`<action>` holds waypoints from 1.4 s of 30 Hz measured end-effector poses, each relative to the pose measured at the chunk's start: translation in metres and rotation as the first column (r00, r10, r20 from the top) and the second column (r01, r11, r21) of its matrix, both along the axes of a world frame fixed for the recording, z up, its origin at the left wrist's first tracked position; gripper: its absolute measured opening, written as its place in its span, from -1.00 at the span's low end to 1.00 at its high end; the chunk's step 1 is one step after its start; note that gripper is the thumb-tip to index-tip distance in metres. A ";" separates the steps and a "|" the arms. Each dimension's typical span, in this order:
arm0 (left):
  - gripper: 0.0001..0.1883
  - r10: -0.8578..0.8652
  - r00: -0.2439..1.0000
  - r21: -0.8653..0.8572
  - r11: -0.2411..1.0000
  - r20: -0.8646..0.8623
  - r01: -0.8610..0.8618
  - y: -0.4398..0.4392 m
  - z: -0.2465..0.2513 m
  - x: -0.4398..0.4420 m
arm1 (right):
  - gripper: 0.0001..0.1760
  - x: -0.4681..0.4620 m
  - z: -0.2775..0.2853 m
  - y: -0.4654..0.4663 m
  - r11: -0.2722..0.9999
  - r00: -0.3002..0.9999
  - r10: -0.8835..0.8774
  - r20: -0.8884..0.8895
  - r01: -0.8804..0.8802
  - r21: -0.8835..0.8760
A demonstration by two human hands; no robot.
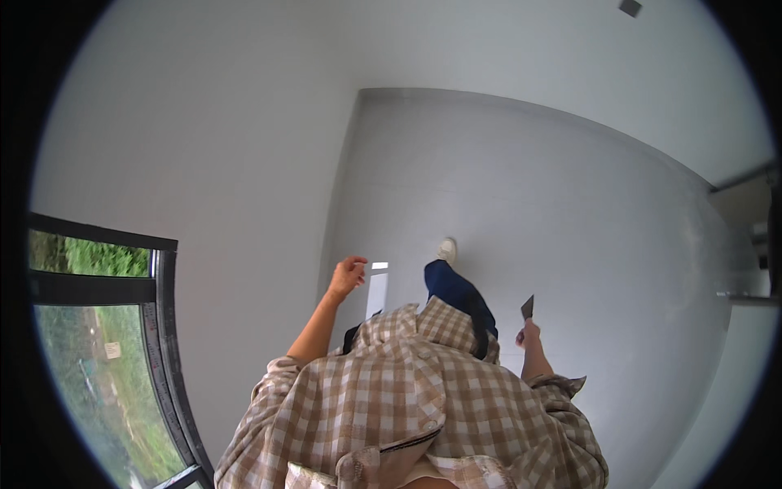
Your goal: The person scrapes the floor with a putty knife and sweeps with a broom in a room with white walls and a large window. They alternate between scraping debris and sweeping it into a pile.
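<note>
My right hand (pixel 529 334) grips a putty knife (pixel 528 307) by its handle, low at my right side, with the dark, tapering blade pointing forward. The handle is mostly covered by my fingers. On the other side, my left hand (pixel 349 277) is raised in the air with the fingers loosely curled and apart, and nothing shows in it. It is nearest the white wall (pixel 256 183) on my left and does not appear to touch it. Beneath me spreads a smooth grey floor (pixel 489 177), with one of my light shoes (pixel 448 249) on it.
A dark-framed window (pixel 166 318) is set in the left wall, with greenery outside. Another white wall (pixel 525 49) closes the far side and bears a small dark square (pixel 630 8). At the right, an opening (pixel 748 214) shows beyond the wall's end.
</note>
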State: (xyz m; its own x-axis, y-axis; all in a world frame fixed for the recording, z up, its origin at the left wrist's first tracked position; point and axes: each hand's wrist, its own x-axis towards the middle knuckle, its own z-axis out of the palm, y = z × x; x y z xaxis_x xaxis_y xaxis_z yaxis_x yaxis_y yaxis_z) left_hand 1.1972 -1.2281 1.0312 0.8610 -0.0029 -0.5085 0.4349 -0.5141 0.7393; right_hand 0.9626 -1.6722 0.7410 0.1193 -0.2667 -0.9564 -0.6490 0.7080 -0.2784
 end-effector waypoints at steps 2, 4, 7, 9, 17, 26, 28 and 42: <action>-0.76 -0.002 0.994 -0.001 1.000 -0.109 0.002 -0.014 0.005 0.046 | -0.53 0.090 -0.003 -0.008 0.999 0.998 -0.038 -0.044 0.039 0.007; -0.78 -0.024 0.998 0.021 0.999 -0.054 0.025 -0.014 0.011 0.098 | -0.53 0.194 0.005 -0.001 1.000 0.990 0.027 0.140 -0.027 -0.005; -0.79 0.042 0.995 -0.020 0.999 -0.086 -0.044 -0.003 0.013 0.158 | -0.62 0.330 0.046 0.009 0.994 0.986 0.105 0.128 -0.108 0.016; -0.79 0.112 0.987 -0.039 0.992 -0.119 -0.117 0.006 0.009 0.214 | -0.53 0.412 0.081 0.029 0.961 0.934 0.183 0.308 -0.236 0.146; -0.78 -0.285 0.933 -0.248 0.941 -0.221 0.229 -0.020 -0.095 0.293 | -0.46 0.504 0.138 0.131 0.926 0.814 0.356 0.459 -0.372 -0.058; -0.83 -0.960 0.218 0.264 0.168 -0.175 0.950 -0.227 -0.222 0.266 | -0.44 0.568 0.040 0.112 0.966 0.864 0.200 0.463 -0.253 0.055; -0.82 -0.944 0.304 0.200 0.275 -0.131 0.940 -0.237 -0.235 0.207 | -0.45 0.542 0.028 0.117 0.952 0.865 0.073 0.496 -0.208 0.223; -0.61 -0.472 0.208 -0.379 0.303 -0.857 -0.874 -0.223 -0.096 0.021 | -0.47 0.525 0.039 0.207 0.932 0.941 0.129 0.313 -0.223 0.286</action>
State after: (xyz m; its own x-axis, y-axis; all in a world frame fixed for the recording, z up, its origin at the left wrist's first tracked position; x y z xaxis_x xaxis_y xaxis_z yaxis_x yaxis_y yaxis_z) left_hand 1.2180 -1.4507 0.9350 -0.0418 -0.8281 -0.5591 0.8641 0.2509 -0.4363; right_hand 1.4878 -1.4654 0.7796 0.4152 0.0908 -0.9052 -0.6975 0.6706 -0.2527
